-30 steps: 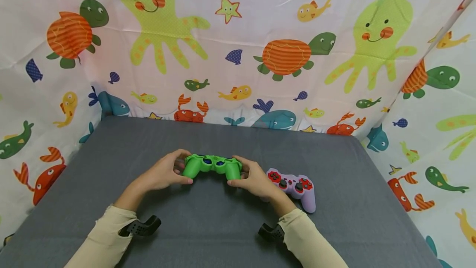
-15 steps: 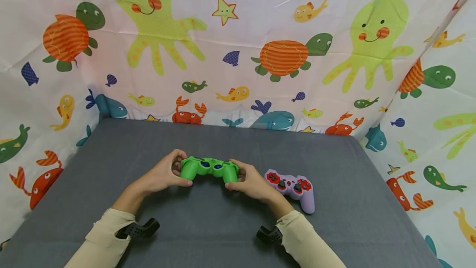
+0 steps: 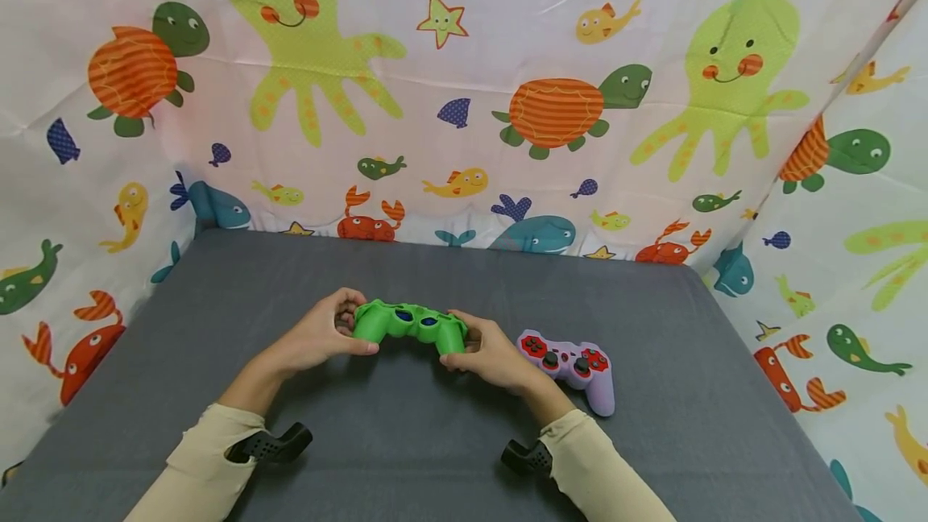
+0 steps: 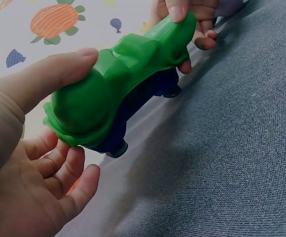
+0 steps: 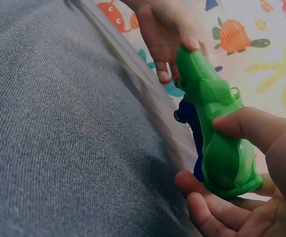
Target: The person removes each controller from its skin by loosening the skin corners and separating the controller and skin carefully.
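Green controller [image 4: 123, 79] has tipped slightly, lying between left fingers [image 4: 72, 170] and right fingers [image 5: 202, 210] that grip its ends.

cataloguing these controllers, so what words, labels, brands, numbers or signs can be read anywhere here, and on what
No readable text in any view.
Purple controller: any markings on its red button areas are too small to read.
Green-covered controller: no lettering can be made out on it.
Patterned backdrop: printed sea animals, no legible words or numbers.
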`<state>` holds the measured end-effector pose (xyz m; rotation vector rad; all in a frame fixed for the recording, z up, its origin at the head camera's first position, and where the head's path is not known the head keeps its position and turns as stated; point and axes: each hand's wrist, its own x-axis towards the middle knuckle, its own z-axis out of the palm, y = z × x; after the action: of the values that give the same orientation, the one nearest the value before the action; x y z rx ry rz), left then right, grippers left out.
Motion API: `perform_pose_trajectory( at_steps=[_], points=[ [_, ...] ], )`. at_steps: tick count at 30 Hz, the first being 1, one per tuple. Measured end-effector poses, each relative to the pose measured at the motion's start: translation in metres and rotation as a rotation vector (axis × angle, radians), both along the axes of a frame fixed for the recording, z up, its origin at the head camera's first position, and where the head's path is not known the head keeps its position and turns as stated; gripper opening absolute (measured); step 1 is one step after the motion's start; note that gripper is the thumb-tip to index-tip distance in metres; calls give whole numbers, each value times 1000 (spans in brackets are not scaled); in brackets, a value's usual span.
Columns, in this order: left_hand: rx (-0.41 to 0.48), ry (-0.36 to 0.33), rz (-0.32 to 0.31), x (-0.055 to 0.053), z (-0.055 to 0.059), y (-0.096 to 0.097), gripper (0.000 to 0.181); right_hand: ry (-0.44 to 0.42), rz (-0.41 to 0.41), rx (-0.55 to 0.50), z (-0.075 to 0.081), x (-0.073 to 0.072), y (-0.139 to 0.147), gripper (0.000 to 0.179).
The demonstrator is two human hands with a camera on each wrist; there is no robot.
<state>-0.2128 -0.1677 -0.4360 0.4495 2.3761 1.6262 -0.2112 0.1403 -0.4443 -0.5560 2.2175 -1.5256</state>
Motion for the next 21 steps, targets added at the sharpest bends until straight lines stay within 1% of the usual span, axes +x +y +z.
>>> perform_pose_trajectory(
  at_steps=[4,8,16,19,21],
  points=[
    [11,14,-28,1,-1,0,64,16,6,12,-1,0,0,82],
    [1,41,-40,0,-3,1,62,24,-12,29,-1,0,1,83],
    [-69,86,-4,-1,-7,2,57,48,-47,53,-2,0,0,84],
    [-112,106,0,-1,-7,1,57,55,-53,56,-2,0,0,84],
    [-133,107,7,-1,-8,1,58,57,-57,56,-1,0,0,84]
  ],
)
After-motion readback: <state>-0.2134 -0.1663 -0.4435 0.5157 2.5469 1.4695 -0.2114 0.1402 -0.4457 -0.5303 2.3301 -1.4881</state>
